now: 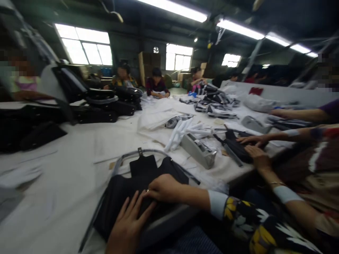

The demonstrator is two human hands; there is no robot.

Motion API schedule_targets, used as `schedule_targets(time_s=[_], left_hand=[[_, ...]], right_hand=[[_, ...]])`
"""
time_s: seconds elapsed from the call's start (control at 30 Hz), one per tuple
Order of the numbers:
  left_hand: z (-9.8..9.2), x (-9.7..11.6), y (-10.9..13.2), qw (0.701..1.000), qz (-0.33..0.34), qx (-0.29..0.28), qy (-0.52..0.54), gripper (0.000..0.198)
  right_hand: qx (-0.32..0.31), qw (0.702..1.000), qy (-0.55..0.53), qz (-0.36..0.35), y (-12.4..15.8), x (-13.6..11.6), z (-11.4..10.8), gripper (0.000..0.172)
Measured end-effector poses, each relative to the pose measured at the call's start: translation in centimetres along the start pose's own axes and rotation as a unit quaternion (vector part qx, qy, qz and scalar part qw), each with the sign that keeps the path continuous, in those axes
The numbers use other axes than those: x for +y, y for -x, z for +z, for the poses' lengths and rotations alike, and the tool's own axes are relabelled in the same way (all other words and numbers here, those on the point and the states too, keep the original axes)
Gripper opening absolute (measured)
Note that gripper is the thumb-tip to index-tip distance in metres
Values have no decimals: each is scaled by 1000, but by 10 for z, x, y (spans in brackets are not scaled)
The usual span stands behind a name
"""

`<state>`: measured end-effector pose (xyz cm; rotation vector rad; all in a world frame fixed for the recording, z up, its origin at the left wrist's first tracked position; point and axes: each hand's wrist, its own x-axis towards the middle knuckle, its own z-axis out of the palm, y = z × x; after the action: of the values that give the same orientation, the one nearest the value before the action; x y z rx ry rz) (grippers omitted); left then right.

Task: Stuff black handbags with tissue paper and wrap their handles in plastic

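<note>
The desk (71,169), pale and covered, runs from the near edge to the far side of a dim room, where several people sit or stand below bright windows (84,46) and long lamps (174,7). Along its left side lies a row of black bags (96,115), some with handles raised. White sheets (156,116) spread over the middle, and to their right rises a heap of black and grey pieces (217,102).

The black bag (116,192) in hand lies at the near edge of the desk, right in front of the person, with a grey strap (159,152) arching around its far side. To the right, a co-worker's two hands (258,157) rest on another dark piece (233,144). Between the two workplaces stands a grey dispenser (198,151), tilted in view.

The person's left hand (129,218) lies on the bag, its grip open, fingers spread. The right hand (164,188), below a pale cuff (217,204), bears on the bag beside it, fingers curled; whether its grip is closed on anything cannot be told. White tubes (178,133) lie loosely stacked beyond the dispenser. Smaller still, a black flap (143,165) sticks up from the bag, with a narrow tab (140,151) at its tip.
</note>
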<state>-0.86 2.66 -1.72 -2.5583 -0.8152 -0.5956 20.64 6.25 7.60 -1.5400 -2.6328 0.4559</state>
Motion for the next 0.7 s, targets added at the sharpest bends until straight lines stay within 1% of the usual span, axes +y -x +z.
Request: schedule_targets(time_s=[0.03,0.1,0.17,0.23,0.33,0.4,0.47,0.57,0.7], left_hand=[[-5,1,0,999,-13,-30,-16,77],[-13,3,-4,998,-23,-62,-19,75],[-17,7,-9,996,-42,-80,-9,74],[-21,11,-13,994,-57,-89,4,74],[-27,14,-20,992,-69,-104,21,69],[-31,12,-26,990,-67,-123,32,64],[-32,9,-29,989,-49,-134,34,65],[-27,8,-26,993,-27,-115,5,71],[-14,11,-14,997,-28,-51,-43,71]], right_hand=[[10,999,-12,-30,7,7,-6,38],[95,993,-17,-61,20,25,-8,31],[127,985,11,-119,33,42,1,41],[133,981,37,-139,43,53,17,47],[127,982,46,-129,48,60,36,47],[124,984,40,-125,47,60,39,47],[121,984,31,-125,46,59,36,46],[117,985,8,-124,48,56,31,46],[103,986,-41,-127,48,55,20,44]])
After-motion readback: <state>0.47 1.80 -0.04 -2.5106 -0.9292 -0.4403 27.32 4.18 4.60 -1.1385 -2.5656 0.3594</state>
